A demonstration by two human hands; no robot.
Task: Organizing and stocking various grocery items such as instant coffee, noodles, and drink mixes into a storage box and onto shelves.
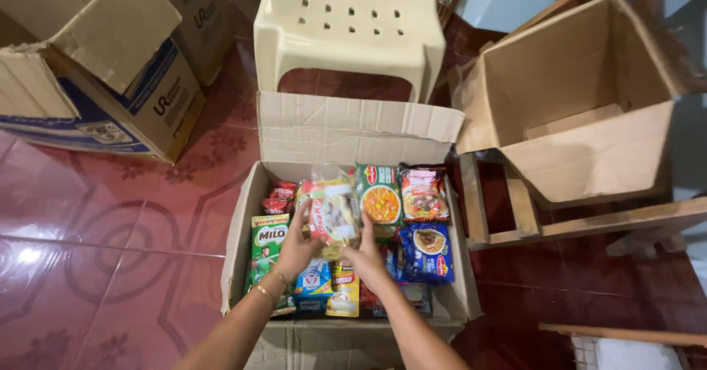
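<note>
Clear plastic packet (333,209) with red and yellow print is held up over the middle of an open cardboard box (239,230), gripped from both sides. Its picture is blurred, so the kind of food in it cannot be told. At the packet's left edge is the left hand (294,251), fingers curled around it, with thin gold bracelets on the wrist. On the packet's lower right edge the right hand (366,258) grasps it, fingers pointing up along its side. Both hands are closed on the same packet.

Below the packet, the box stands on a glossy red tiled floor (110,252), its far flap (353,128) folded up and back. Packed goods lie flat inside: a green drink-powder pack (268,251) at the left, small red sachets (280,195) at the far left corner, a green noodle packet (379,195) showing a bowl of orange soup just right of the held packet, a red noodle packet (424,193) beside that, and a blue noodle packet (426,252) nearer, on the right. A blue and white pack (314,280) and a yellow pouch (345,290) lie at the near side, between the two forearms.

Beyond the box stands a cream plastic chair (350,27) with holes in its seat. Another empty cardboard box (582,97) sits tilted on a wooden frame (530,215) at the right. At the far left is a printed carton (103,90) with its flaps open
</note>
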